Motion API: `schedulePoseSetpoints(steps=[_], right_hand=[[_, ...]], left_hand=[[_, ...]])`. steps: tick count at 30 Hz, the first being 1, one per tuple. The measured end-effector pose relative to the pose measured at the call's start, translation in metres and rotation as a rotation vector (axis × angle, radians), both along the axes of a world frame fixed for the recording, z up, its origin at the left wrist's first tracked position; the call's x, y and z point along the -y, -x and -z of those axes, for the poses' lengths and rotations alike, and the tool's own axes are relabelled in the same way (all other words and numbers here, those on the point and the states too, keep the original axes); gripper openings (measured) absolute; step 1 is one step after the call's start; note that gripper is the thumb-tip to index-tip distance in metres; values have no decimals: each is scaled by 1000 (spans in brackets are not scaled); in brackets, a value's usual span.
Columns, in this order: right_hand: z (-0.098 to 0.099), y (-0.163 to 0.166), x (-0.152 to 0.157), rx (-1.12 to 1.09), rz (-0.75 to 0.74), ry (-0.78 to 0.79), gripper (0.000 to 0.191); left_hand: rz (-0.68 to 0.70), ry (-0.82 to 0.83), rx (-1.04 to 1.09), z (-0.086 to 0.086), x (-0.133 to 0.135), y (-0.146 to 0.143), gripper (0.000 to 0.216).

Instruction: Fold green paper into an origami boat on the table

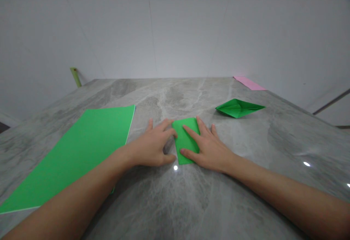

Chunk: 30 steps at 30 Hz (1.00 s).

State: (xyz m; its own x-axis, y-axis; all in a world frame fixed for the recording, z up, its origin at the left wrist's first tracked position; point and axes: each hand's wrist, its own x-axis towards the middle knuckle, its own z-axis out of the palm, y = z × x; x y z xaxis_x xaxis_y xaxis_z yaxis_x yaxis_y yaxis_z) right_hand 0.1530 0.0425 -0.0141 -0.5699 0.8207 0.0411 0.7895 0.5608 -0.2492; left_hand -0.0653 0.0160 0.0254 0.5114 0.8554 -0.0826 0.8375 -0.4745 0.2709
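A small folded piece of green paper [182, 143] lies flat on the table between my two hands. My right hand [206, 145] rests on its right side, fingers spread, with the thumb and index finger lying on the paper. At the paper's left edge is my left hand [154, 143]; its fingers are apart and bent, and the fingertips touch or nearly touch the upper left edge. Its thumb points toward the lower left corner, on or just above the table. Farther back on the right sits a folded green paper shape [237, 108] with pointed ends.
A stack of large green paper sheets [90, 141] covers the left of the grey marbled table [169, 98], partly under my left forearm. A pink paper strip [250, 83] lies at the back right edge. Beyond the back left edge stands a yellow-green object [76, 77] near the white wall.
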Motion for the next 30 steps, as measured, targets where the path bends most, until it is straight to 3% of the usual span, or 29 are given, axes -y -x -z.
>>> schedulePoseSetpoints(steps=[2, 3, 6, 9, 30], right_hand=[[-1, 0, 0, -1, 0, -3, 83], [-1, 0, 0, 0, 1, -3, 83], [-2, 0, 1, 6, 6, 0, 83], [-2, 0, 1, 10, 4, -1, 83], [0, -1, 1, 26, -33, -46, 80]], left_hand=[[139, -32, 84, -4, 0, 4, 14], [214, -22, 117, -5, -1, 6, 7], [390, 11, 211, -3, -6, 10, 10], [471, -28, 257, 2, -10, 10, 14], [509, -87, 225, 7, -15, 10, 19]])
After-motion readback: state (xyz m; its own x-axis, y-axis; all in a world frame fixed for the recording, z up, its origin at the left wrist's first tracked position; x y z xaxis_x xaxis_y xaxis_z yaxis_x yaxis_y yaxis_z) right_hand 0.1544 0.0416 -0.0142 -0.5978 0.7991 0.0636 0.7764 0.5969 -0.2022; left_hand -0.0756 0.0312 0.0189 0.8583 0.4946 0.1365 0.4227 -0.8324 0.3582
